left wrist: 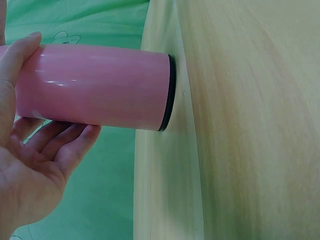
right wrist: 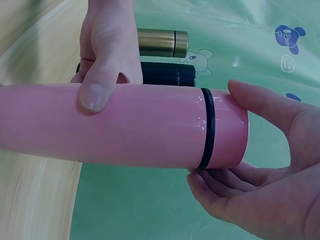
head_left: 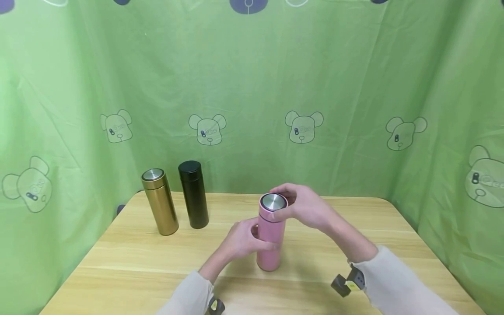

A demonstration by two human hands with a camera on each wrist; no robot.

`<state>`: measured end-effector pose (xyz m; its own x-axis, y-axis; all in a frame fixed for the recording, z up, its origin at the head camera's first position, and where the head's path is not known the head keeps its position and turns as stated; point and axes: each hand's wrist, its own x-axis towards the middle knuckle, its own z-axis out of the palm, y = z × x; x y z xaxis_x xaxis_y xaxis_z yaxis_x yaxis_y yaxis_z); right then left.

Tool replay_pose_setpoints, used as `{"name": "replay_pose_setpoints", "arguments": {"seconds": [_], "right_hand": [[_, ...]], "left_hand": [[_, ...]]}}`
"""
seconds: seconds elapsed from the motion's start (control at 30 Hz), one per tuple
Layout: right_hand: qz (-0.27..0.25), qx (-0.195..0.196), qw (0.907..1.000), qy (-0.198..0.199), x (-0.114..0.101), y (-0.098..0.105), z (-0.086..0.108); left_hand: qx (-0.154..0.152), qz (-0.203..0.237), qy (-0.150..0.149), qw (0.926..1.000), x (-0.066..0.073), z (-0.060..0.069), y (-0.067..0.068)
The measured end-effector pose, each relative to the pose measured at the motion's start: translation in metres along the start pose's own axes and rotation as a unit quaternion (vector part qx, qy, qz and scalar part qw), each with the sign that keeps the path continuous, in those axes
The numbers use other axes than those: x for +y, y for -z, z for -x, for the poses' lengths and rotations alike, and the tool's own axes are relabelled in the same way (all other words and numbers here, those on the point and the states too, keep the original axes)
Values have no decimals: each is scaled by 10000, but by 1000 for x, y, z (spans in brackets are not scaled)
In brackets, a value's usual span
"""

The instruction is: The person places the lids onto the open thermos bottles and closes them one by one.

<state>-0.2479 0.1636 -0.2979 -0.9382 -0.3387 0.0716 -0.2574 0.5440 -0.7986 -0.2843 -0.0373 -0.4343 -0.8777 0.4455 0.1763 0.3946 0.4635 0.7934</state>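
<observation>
A pink thermos bottle (head_left: 271, 245) with a silver-topped lid (head_left: 274, 201) stands upright over the table, right of its middle. Whether its black-rimmed base touches the wood is hard to tell. My left hand (head_left: 242, 239) grips the body from the left, thumb on the near side and fingers round the other, as the left wrist view shows. At the top, my right hand (head_left: 305, 206) holds the pink lid between thumb and fingers. In the right wrist view a black ring (right wrist: 208, 128) runs between lid and body, with no gap visible there.
A gold thermos bottle (head_left: 161, 210) and a black thermos bottle (head_left: 194, 197) stand upright at the back left of the wooden table (head_left: 130, 267). Green curtain (head_left: 252, 87) with bear prints hangs behind and along both sides.
</observation>
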Motion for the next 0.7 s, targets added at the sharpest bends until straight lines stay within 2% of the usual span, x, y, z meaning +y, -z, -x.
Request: {"name": "replay_pose_setpoints", "arguments": {"seconds": [0.37, 0.7], "right_hand": [[502, 642, 9966, -115, -1, -12, 1], [679, 748, 9947, -165, 0, -13, 1]], "left_hand": [[16, -35, -34, 10000, -1, 1, 1], [9, -1, -58, 10000, -1, 0, 1]]}}
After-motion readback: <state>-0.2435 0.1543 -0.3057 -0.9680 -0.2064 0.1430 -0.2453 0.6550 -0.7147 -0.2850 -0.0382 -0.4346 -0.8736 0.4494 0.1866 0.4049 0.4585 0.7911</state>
